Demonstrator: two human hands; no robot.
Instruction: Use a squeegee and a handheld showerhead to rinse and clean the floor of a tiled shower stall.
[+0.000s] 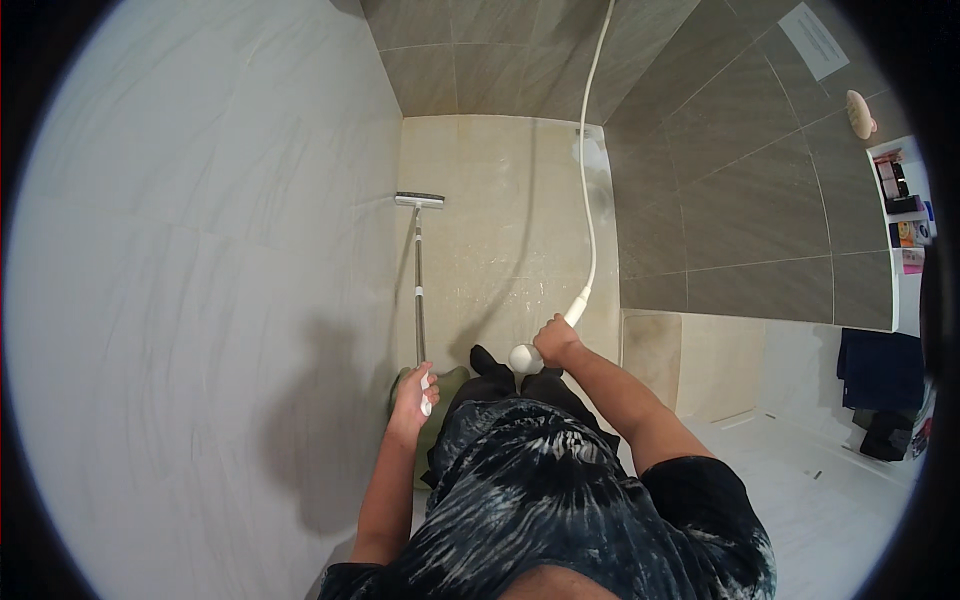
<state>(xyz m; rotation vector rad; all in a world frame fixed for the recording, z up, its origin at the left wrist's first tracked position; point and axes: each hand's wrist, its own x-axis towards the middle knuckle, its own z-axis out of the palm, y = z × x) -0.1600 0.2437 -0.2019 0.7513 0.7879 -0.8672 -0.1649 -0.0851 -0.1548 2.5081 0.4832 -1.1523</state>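
My left hand [415, 392] is wrapped round the white grip of a long-handled floor squeegee [420, 290]. Its wide head [419, 200] rests on the beige floor close to the left wall. In my right hand [556, 342] is a white handheld shower head [524, 358], gripped by its handle. From that handle a white hose [590, 220] runs up and away past the far wall. Wet patches and droplets glisten on the tiled floor [480, 240] ahead of my feet.
A pale wall [200, 280] stands at my left, and grey-brown tiled walls [740, 170] rise ahead and at right. A niche [908, 220] at far right holds several small packages. Dark cloth [880, 370] hangs below it. Something green [448, 385] lies beside my left leg.
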